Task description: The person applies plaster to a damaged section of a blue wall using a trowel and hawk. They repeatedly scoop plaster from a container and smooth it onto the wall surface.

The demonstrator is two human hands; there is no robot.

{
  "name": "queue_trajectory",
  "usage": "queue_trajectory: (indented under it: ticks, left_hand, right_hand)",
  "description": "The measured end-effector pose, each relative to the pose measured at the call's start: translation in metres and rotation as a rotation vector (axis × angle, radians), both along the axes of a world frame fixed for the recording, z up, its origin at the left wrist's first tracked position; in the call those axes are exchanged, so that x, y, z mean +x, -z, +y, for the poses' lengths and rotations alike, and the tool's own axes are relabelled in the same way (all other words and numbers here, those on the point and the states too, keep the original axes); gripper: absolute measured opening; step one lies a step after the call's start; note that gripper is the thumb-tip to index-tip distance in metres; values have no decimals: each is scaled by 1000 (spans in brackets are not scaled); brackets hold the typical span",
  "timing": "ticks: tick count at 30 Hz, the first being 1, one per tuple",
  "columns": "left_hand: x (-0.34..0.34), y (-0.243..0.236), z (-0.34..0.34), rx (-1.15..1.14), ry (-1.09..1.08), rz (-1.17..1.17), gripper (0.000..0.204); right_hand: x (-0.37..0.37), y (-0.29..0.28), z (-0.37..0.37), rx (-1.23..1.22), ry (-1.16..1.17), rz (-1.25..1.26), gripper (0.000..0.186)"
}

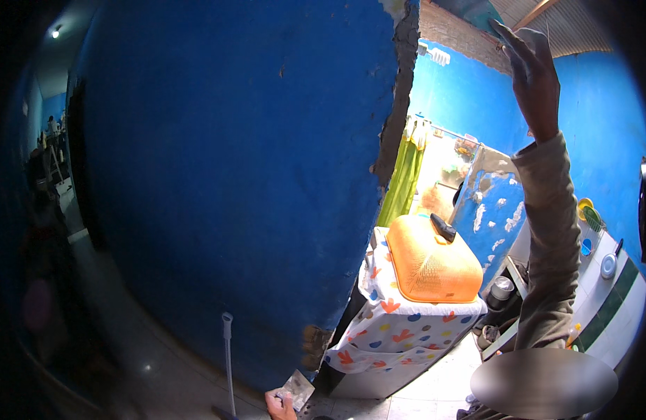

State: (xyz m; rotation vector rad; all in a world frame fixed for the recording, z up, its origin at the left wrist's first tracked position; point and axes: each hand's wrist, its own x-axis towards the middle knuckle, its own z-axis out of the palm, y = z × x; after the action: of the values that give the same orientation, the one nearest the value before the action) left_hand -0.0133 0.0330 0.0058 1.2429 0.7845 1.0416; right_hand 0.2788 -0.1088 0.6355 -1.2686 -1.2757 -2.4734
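Note:
At the lower edge, my left hand (281, 405) is closed around a scraper (298, 390) with a broad, smeared grey blade; its handle is hidden in the fingers. The blade is near the bottom of the blue wall (232, 175), whose right edge is broken down to rough grey plaster (400, 91). High on the right, my right hand (536, 77) is raised in a grey-brown sleeve. Its fingers are at the edge of a flat blue-green piece (480, 12), below a rough beam (463, 38); the exact kind of piece is unclear.
An orange mesh cover (435, 262) sits on an appliance draped with a patterned cloth (400, 329). Behind it hang a green curtain (405, 171) and a bulb (438, 57). A white pole (228, 364) leans by the wall. Pots (501, 288) stand right; a dim passage runs left.

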Motion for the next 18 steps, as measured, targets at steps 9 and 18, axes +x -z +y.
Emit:
queue_trajectory:
  ticks: [9, 18]
  left_hand:
    - [-6, 21, 7, 132, -18, -56, 29]
    - [-23, 9, 11, 119, -48, 56, 30]
  right_hand:
    - [-63, 144, 49, -86, -107, 301, 56]
    - [-62, 148, 75, -12, -67, 294, 54]
